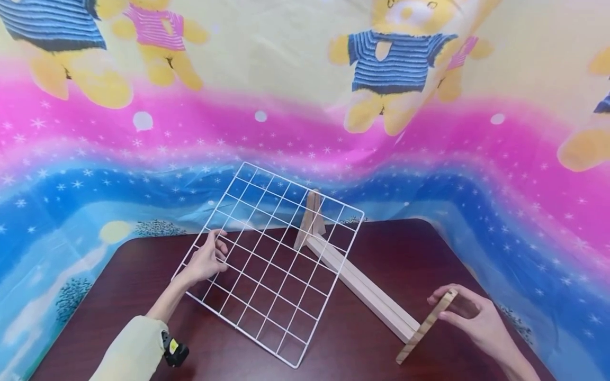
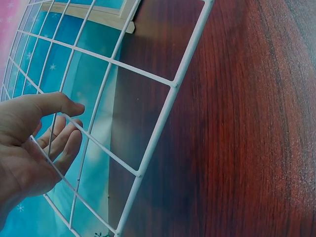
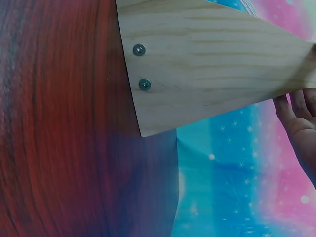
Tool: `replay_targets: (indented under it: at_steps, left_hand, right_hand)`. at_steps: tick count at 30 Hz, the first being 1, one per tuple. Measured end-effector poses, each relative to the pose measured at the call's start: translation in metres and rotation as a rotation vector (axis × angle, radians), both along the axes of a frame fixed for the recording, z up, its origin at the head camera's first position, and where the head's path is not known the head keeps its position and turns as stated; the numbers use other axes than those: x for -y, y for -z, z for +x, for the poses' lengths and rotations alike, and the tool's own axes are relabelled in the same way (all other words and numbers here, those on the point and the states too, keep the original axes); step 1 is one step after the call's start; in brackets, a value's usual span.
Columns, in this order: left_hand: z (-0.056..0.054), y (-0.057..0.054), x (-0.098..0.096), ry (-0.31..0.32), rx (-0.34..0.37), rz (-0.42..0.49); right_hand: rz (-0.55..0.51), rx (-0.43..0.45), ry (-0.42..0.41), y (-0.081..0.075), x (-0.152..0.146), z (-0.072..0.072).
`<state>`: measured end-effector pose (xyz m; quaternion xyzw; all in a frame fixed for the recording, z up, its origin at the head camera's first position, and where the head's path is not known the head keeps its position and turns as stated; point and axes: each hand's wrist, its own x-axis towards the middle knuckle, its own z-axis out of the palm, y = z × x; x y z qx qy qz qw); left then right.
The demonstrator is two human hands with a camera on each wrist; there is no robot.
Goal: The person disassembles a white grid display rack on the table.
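A white wire grid panel [image 1: 328, 295] is held tilted above the table by my left hand [image 1: 207, 259]. In the left wrist view, the thumb [image 2: 66, 104] and curled fingers [image 2: 66, 140] are around its wires near one edge. To its right lies a wooden stand: a pale crossbar [image 1: 367, 291] between two tapered end boards. My right hand [image 1: 481, 317] pinches the narrow top of the near end board [image 1: 426, 325], thumb on one side and fingers on the other. The right wrist view shows two screw heads [image 3: 139, 50] in that board's wide end. The far end board [image 1: 310, 219] stands upright, seen through the grid.
Everything is over a dark red-brown table [image 1: 371, 349] with rounded back corners. A printed cloth [image 1: 286, 132] with bears and snowflakes hangs behind and around it. A black device [image 1: 175, 350] is strapped at the left wrist, below the pale sleeve [image 1: 138, 344].
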<state>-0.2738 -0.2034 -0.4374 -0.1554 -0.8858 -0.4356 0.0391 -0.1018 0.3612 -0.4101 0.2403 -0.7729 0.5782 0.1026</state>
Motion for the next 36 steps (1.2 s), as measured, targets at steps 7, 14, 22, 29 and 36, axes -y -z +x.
replay_targets:
  at_steps: [7, 14, 22, 29, 36]
  left_hand:
    - [0.004, 0.002, -0.004, 0.029, 0.012, 0.016]
    - [0.006, 0.001, -0.008, 0.093, 0.020, 0.025]
    - [0.010, 0.005, -0.011, 0.139, 0.041, 0.021]
    - [0.010, 0.005, -0.015, 0.192, 0.035, -0.007]
    - [0.013, 0.012, -0.023, 0.242, 0.052, -0.011]
  right_hand:
    - [0.020, -0.025, 0.030, 0.000, -0.001, 0.004]
    - [-0.021, -0.028, 0.026, 0.003, -0.003, 0.008]
    - [-0.014, -0.015, 0.027, 0.007, -0.008, 0.014]
    - [-0.041, -0.006, 0.051, 0.009, -0.012, 0.019]
    - [-0.030, -0.056, 0.092, 0.011, -0.018, 0.024]
